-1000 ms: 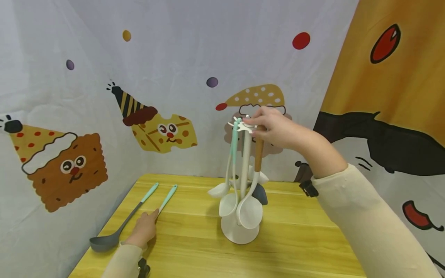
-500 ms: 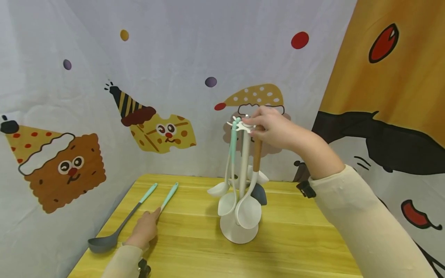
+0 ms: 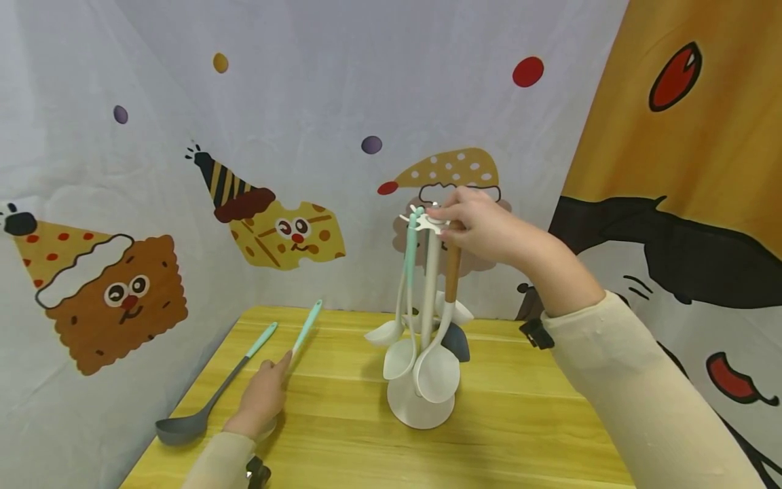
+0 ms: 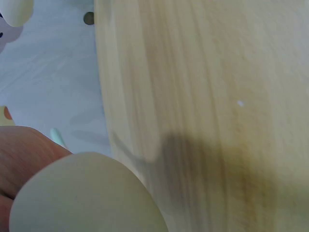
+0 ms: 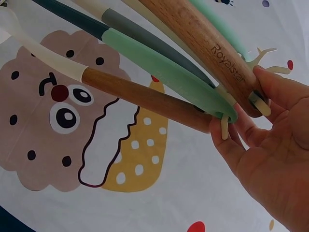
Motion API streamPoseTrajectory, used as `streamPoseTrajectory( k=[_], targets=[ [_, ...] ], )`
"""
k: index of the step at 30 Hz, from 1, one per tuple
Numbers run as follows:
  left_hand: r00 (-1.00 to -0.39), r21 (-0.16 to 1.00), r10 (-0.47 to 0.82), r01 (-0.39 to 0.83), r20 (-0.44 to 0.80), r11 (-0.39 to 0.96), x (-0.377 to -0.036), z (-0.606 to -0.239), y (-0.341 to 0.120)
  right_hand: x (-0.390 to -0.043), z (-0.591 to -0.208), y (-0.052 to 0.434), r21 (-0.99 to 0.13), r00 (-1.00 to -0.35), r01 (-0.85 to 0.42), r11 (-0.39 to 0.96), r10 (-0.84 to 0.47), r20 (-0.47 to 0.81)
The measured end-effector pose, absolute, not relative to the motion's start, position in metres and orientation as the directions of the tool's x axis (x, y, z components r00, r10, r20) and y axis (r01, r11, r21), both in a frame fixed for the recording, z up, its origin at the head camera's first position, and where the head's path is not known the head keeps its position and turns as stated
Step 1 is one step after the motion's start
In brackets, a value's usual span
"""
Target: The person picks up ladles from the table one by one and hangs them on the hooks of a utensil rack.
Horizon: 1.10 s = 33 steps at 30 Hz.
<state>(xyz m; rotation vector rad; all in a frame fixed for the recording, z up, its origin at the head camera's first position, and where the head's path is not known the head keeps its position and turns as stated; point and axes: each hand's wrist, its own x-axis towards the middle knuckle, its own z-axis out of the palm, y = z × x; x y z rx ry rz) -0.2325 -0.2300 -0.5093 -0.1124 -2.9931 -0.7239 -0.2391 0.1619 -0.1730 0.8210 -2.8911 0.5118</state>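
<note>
On table, left hand [image 3: 264, 394] grasping mint-handled utensil [image 3: 303, 332], now lifted, right hand [image 3: 482, 227] still pinching rack top [image 3: 424, 219].

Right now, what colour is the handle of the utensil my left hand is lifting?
Mint green handle, seen best in the head view.

left hand [image 3: 264, 397] hiding spoon bowl [image 4: 87, 193], rack base [image 3: 421, 407] partly hidden

One word can be read: "Royalstar", printed in dark letters along the brown wooden utensil handle [image 5: 212, 48] seen in the right wrist view, running toward 4 o'clock. The head and left wrist views show no other legible text, number or sign.
</note>
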Motion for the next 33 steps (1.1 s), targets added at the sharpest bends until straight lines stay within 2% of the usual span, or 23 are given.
streamPoseTrajectory(
  k=[17, 33],
  targets=[
    [-0.974, 0.530, 0.075, 0.180, 0.214, 0.829, -0.229, -0.488, -0.206, -0.236, -0.173, 0.156, -0.271, -0.864, -0.503, 0.821, -0.469, 0.183],
    [-0.951, 0.611, 0.114, 0.274, 0.288, 0.743, -0.228, -0.476, -0.187, -0.235, -0.176, 0.149, -0.239, -0.886, -0.461, 0.855, -0.428, 0.180]
  ],
)
